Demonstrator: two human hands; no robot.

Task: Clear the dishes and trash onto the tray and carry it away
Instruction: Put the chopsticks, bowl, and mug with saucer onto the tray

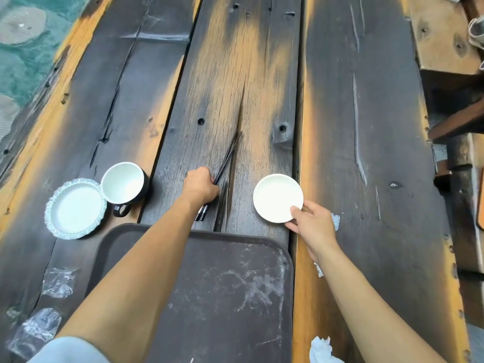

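Observation:
My left hand (pixel 200 185) is closed around a pair of dark chopsticks (pixel 227 155) lying on the wooden table (pixel 366 127), just beyond the dark brown tray (pixel 222 297). With thumb on top, my right hand (pixel 313 222) pinches the near rim of a small white saucer (pixel 277 197) right of the tray's far corner. A black mug with a white inside (pixel 124 183) stands left of the chopsticks. Beside it sits a white plate with a ruffled pale blue rim (pixel 76 208). The tray holds nothing.
Crumpled clear plastic wrappers (pixel 59 282) (pixel 36 331) lie on the table left of the tray. A white crumpled tissue (pixel 323 351) sits at the tray's near right, with another scrap (pixel 319 269) under my right forearm. Wooden bench blocks (pixel 450 48) stand along the right edge.

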